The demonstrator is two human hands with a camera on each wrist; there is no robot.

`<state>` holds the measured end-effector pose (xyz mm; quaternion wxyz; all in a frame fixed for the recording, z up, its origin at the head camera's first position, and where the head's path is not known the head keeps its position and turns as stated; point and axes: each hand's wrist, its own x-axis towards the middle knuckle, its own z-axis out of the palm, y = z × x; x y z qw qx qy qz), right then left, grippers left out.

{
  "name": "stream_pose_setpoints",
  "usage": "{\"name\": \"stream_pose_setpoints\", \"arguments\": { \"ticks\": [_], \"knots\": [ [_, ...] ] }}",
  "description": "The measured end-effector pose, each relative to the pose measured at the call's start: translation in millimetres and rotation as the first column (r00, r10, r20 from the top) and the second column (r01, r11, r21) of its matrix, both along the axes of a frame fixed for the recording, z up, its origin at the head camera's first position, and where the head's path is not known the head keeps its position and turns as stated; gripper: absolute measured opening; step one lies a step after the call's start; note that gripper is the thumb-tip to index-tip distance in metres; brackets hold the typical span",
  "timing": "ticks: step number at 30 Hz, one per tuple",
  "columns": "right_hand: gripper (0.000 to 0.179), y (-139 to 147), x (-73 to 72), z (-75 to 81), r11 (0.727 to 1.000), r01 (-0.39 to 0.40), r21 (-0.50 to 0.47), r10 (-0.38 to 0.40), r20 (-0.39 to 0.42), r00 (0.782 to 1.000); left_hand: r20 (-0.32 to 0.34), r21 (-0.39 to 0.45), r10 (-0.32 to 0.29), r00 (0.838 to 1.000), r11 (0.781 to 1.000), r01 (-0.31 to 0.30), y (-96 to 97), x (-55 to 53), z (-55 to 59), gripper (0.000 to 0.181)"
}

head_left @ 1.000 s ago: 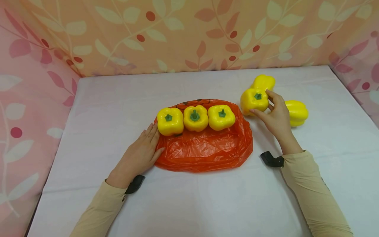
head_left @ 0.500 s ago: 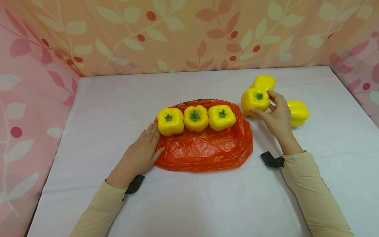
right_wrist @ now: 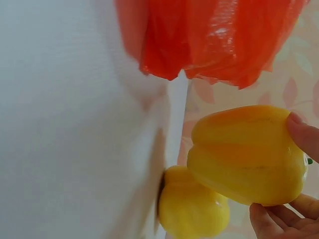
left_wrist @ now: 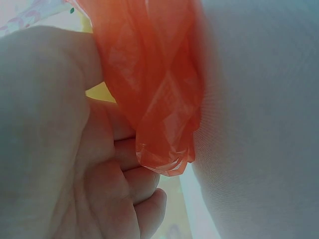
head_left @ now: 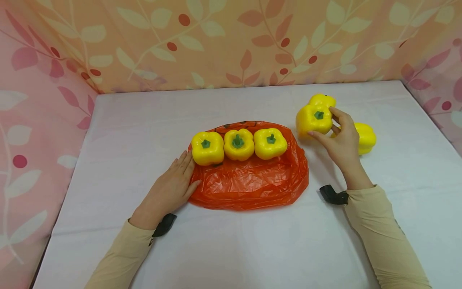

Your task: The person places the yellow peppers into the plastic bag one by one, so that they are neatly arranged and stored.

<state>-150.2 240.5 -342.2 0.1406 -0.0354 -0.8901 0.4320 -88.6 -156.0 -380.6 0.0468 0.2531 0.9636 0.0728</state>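
Note:
A yellow bell pepper (head_left: 311, 124) with a green stem is gripped between the thumb and fingers of my right hand (head_left: 344, 144). In the right wrist view this bell pepper (right_wrist: 244, 154) hangs off the white tabletop. My left hand (head_left: 167, 188) rests with fairly straight fingers along the left edge of a red plastic bag (head_left: 245, 180), its thumb touching the edge. Three more peppers stand in a row along the bag's far part: a left pepper (head_left: 207, 155), a middle pepper (head_left: 239, 151) and a right pepper (head_left: 268, 150), stems up.
Behind the held one lies another yellow pepper (head_left: 322, 99), partly hidden. One more pepper (head_left: 366, 138) lies to the right, partly covered by my right hand. A white cloth (head_left: 252, 249) covers the table, and a leaf-patterned curtain (head_left: 216, 44) borders its far edge.
My right hand has risen slightly and shifted a little right, lifting the pepper with it. My left hand and the bag have stayed in place.

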Motion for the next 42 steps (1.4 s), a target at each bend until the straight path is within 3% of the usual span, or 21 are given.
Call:
{"name": "stream_pose_setpoints", "arguments": {
  "ticks": [21,32,42],
  "knots": [
    [0.074,-7.9,16.1,27.6,0.993,-0.056,-0.101,0.041,-0.152,0.988,0.004,-0.003,0.001,1.0,1.0,-0.001,-0.6,0.9,-0.6,0.068],
    [0.072,-20.0,29.8,42.8,0.982,-0.133,-0.133,0.094,-0.262,0.96,-0.001,-0.009,0.002,1.0,1.0,-0.002,-0.1,1.0,-0.2,0.068],
    [0.071,-30.7,43.1,51.9,0.966,-0.231,-0.116,0.178,-0.35,0.92,-0.007,0.0,-0.006,1.0,1.0,0.006,0.1,0.9,-0.1,0.068]
  ]
}}
